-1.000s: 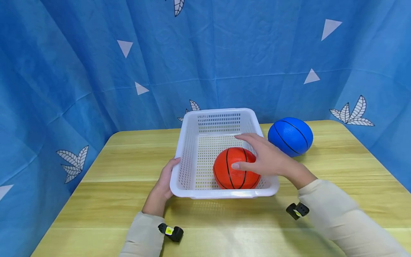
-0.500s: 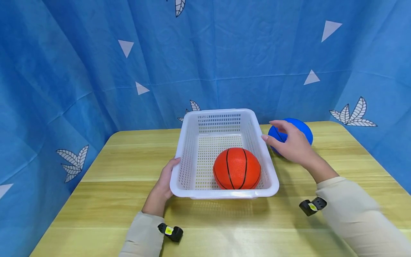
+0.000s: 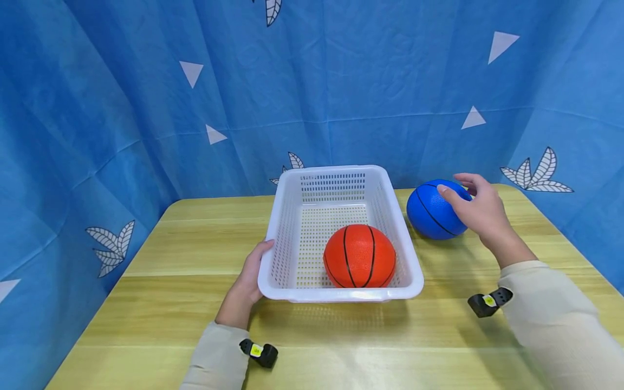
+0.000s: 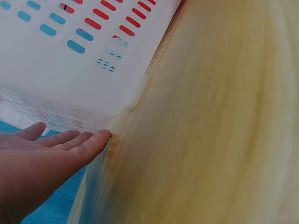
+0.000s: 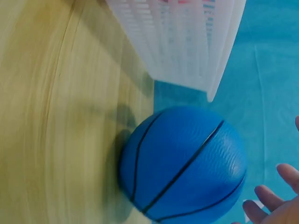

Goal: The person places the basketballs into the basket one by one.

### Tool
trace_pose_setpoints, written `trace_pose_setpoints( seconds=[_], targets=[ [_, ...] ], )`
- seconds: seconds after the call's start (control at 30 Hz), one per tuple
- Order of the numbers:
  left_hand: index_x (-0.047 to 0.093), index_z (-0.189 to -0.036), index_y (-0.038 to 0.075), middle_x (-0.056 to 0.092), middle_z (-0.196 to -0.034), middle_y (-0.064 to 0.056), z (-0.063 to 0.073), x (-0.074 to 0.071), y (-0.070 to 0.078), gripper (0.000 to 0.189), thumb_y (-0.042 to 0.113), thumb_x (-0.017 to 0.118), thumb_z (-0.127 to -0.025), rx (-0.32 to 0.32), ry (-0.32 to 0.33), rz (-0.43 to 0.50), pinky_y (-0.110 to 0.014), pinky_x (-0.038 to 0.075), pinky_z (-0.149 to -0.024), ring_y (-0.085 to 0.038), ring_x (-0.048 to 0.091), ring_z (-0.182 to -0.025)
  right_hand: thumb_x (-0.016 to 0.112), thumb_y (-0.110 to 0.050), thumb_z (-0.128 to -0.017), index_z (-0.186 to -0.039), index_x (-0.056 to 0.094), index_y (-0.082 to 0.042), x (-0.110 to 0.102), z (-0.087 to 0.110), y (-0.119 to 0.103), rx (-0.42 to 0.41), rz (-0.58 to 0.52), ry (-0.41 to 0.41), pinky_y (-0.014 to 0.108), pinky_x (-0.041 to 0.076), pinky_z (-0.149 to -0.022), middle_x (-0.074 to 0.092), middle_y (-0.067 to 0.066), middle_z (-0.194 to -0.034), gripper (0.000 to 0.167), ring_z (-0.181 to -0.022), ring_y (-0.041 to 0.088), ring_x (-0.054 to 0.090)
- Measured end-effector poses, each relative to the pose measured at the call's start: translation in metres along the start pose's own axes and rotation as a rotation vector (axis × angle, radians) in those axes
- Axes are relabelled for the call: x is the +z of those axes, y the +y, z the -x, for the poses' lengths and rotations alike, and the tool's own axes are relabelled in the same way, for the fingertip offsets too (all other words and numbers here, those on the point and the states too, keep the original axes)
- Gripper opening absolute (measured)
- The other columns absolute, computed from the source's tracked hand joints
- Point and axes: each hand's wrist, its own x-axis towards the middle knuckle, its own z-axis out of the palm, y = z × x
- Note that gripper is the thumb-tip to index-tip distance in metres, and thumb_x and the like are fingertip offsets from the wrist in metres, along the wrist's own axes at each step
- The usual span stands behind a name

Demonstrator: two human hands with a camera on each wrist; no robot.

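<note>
A white perforated plastic basket (image 3: 302,294) stands in the middle of the wooden table, with an orange-red basketball (image 3: 359,255) in its near right part. My left hand (image 3: 249,272) is at the basket's left side. In the left wrist view its fingers (image 4: 88,147) lie straight along the basket's outer wall. A blue ball with black lines (image 3: 434,212) sits on the table right of the basket. My right hand (image 3: 482,208) is at the ball's right side, thumb and fingers spread. In the right wrist view, its fingertips (image 5: 267,195) show a gap from the blue ball.
The wooden table (image 3: 195,276) runs back to a blue curtain (image 3: 312,81) printed with white leaves and triangles. The basket's right wall (image 5: 173,42) rises close beside the blue ball in the right wrist view.
My right hand has moved from above the orange-red basketball, across the basket's right rim and over to the blue ball's right side. The left hand, basket and both balls have stayed put.
</note>
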Motion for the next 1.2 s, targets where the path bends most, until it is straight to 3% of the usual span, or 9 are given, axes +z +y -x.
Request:
trace_pose_setpoints(
  seconds=[0.5,0.7,1.2],
  targets=[
    [0.016,-0.15,0.019,0.028,-0.145,-0.022,0.0,0.0,0.0,0.056,0.036,0.021,-0.097,0.0,0.012,-0.007,-0.038,0.032,-0.098,-0.034,0.036,-0.123,0.047,-0.06,-0.088,-0.151,0.003,-0.008,0.005,-0.007,0.024,0.092,-0.099,0.063,0.069,0.026,-0.097,0.005,0.029,-0.153,0.093,-0.135,0.053,0.013],
    [0.018,-0.15,0.018,0.029,-0.144,-0.023,-0.001,-0.001,-0.001,0.056,0.036,0.021,-0.097,-0.002,0.025,-0.013,-0.038,0.033,-0.097,-0.034,0.039,-0.121,0.048,-0.063,-0.086,-0.151,-0.004,-0.01,0.012,-0.011,0.033,0.145,-0.122,0.05,0.07,0.023,-0.098,0.001,0.029,-0.153,0.099,-0.136,0.052,0.011],
    [0.021,-0.148,0.017,0.032,-0.142,-0.024,-0.001,0.001,-0.001,0.055,0.037,0.021,-0.098,-0.014,0.037,-0.011,-0.04,0.035,-0.097,-0.033,0.042,-0.119,0.055,-0.066,-0.08,-0.151,-0.012,-0.018,0.03,-0.013,0.043,0.227,-0.25,0.07,0.065,0.02,-0.104,-0.002,0.022,-0.156,0.108,-0.138,0.048,0.011]
  ],
)
